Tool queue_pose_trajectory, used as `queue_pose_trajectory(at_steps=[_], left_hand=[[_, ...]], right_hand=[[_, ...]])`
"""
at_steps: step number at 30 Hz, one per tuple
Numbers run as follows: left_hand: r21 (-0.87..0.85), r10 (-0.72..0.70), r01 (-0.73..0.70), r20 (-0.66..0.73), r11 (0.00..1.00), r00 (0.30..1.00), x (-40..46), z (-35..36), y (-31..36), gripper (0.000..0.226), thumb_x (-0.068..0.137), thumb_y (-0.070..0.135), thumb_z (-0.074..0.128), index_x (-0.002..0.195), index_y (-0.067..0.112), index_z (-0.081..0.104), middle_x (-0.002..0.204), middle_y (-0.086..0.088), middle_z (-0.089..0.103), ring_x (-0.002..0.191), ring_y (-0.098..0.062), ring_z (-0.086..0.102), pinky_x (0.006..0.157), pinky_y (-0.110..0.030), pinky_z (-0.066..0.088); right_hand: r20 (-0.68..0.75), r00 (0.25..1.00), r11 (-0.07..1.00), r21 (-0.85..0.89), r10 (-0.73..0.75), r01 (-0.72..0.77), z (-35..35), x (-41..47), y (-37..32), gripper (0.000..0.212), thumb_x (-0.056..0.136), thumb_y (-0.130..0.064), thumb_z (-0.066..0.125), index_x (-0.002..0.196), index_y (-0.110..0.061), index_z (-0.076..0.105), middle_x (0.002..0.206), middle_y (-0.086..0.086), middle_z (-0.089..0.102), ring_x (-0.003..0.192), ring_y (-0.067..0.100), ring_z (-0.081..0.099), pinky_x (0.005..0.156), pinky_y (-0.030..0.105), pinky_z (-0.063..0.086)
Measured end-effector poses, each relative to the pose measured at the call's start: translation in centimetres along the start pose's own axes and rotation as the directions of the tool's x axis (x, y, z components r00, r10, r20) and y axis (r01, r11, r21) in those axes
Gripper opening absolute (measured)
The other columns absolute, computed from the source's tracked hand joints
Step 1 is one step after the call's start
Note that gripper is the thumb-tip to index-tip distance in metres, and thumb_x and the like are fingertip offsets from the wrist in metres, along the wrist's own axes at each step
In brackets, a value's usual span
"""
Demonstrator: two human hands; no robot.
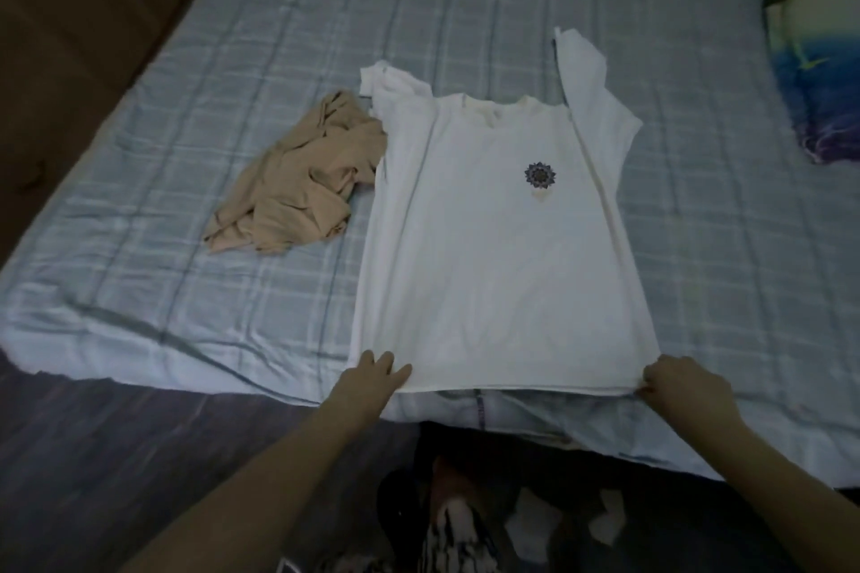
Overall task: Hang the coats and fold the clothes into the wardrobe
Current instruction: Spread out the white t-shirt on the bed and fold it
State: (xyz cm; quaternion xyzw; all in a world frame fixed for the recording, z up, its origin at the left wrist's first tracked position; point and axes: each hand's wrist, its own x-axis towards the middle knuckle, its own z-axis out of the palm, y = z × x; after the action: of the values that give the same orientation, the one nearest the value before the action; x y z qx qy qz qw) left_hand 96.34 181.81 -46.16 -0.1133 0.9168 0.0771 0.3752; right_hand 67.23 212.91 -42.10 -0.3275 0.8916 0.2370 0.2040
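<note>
Shirt (493, 256) flat at bed (186, 144) near edge; left hand (372, 375) released, fingers on hem; right hand (684, 382) pinching hem corner

shirt (493, 247) on bed (186, 144) | crumpled garment (302, 181) left | pillow (814, 51) right

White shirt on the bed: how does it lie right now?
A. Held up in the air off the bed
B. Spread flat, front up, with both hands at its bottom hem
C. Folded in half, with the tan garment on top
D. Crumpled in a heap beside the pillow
B: the white shirt lies flat with its printed emblem showing, the left hand and right hand at its hem corners.
</note>
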Motion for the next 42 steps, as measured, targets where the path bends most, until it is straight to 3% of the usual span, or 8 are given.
queue_pose_trajectory(at_steps=[3, 6, 15, 20, 28, 35, 40, 42], left_hand=[[-0.046, 0.066, -0.062, 0.108, 0.997, 0.992, -0.4, 0.8, 0.4, 0.088, 0.073, 0.013, 0.078, 0.146, 0.016, 0.028, 0.14, -0.01, 0.039, 0.12, -0.032, 0.046, 0.079, -0.042, 0.053], [-0.049, 0.066, -0.061, 0.127, 0.997, 0.99, 0.5, -2.2, -0.2, 0.055, 0.089, 0.017, 0.06, 0.14, 0.017, 0.04, 0.142, -0.007, 0.036, 0.124, -0.028, 0.043, 0.093, -0.046, 0.047], [0.031, 0.116, -0.112, -0.189, 0.993, 0.975, 15.4, -17.1, -0.3, 0.066, 0.09, 0.031, 0.062, 0.147, 0.022, 0.03, 0.16, -0.006, 0.012, 0.138, -0.029, 0.029, 0.098, -0.039, 0.041], [-0.175, -0.02, -0.063, -0.437, 0.983, 0.899, 30.1, -24.8, 2.3, 0.078, 0.092, 0.048, 0.052, 0.155, 0.031, 0.01, 0.163, 0.001, -0.012, 0.15, -0.031, -0.006, 0.119, -0.055, 0.005], [-0.292, -0.384, 0.263, -0.526, 0.92, 0.759, 45.6, -26.1, 4.7, 0.075, 0.086, 0.076, 0.017, 0.152, 0.044, 0.001, 0.163, 0.005, -0.014, 0.147, -0.035, -0.019, 0.107, -0.074, -0.004], [-0.256, -0.365, 0.265, -0.535, 0.93, 0.762, 45.6, -26.6, 4.4, 0.077, 0.087, 0.077, 0.019, 0.154, 0.04, 0.009, 0.164, -0.002, -0.008, 0.148, -0.037, -0.013, 0.107, -0.074, 0.006], [-0.256, -0.371, 0.276, -0.496, 0.926, 0.785, 45.4, -26.9, 4.4, 0.077, 0.087, 0.075, 0.023, 0.154, 0.04, 0.012, 0.164, -0.001, -0.005, 0.148, -0.037, -0.012, 0.106, -0.075, 0.006], [-0.259, -0.36, 0.262, -0.495, 0.93, 0.79, 45.3, -27.1, 4.4, 0.076, 0.088, 0.073, 0.027, 0.154, 0.039, 0.015, 0.165, -0.002, -0.002, 0.148, -0.038, -0.01, 0.107, -0.075, 0.006]], right_hand=[[0.207, 0.978, 0.999, -0.038, -0.01, 0.018, 0.9, -1.0, -0.2, 0.028, 0.097, -0.036, 0.045, 0.117, -0.027, 0.061, 0.124, -0.004, 0.059, 0.113, 0.015, 0.056, 0.09, 0.031, 0.048], [0.415, 0.91, 0.999, -0.039, -0.002, 0.02, -0.8, 0.4, -0.3, 0.043, 0.097, -0.031, 0.042, 0.139, -0.022, 0.044, 0.141, -0.001, 0.048, 0.126, 0.017, 0.049, 0.1, 0.033, 0.042], [0.025, 0.957, 0.914, 0.305, -0.29, 0.269, -7.6, 15.1, -2.1, 0.052, 0.093, -0.025, 0.05, 0.143, -0.023, 0.037, 0.148, 0.006, 0.028, 0.134, 0.024, 0.033, 0.096, 0.04, 0.043], [-0.376, 0.884, 0.861, 0.309, -0.278, 0.403, -7.6, 26.7, -0.5, 0.064, 0.091, -0.027, 0.055, 0.149, -0.014, 0.032, 0.159, 0.017, 0.016, 0.144, 0.035, 0.023, 0.11, 0.049, 0.032], [-0.44, 0.898, 0.891, 0.4, -0.021, 0.217, -2.5, 35.8, -0.3, 0.069, 0.093, -0.046, 0.036, 0.155, -0.022, 0.016, 0.162, 0.006, 0.01, 0.149, 0.022, 0.006, 0.12, 0.043, 0.007], [-0.418, 0.907, 0.937, 0.289, -0.058, 0.194, -11.7, 40.3, -0.1, 0.05, 0.083, -0.059, 0.045, 0.103, -0.014, 0.057, 0.105, 0.012, 0.054, 0.095, 0.031, 0.049, 0.08, 0.041, 0.039], [-0.62, 0.768, 0.816, 0.52, 0.158, 0.252, -21.2, 53.3, 0.9, 0.049, 0.086, -0.04, 0.055, 0.121, -0.005, 0.048, 0.126, 0.018, 0.044, 0.113, 0.035, 0.043, 0.083, 0.046, 0.043], [-0.548, 0.811, 0.777, 0.595, 0.204, 0.207, -22.4, 56.9, 0.3, 0.064, 0.085, -0.05, 0.057, 0.129, -0.006, 0.042, 0.132, 0.019, 0.04, 0.119, 0.036, 0.039, 0.088, 0.048, 0.042]])
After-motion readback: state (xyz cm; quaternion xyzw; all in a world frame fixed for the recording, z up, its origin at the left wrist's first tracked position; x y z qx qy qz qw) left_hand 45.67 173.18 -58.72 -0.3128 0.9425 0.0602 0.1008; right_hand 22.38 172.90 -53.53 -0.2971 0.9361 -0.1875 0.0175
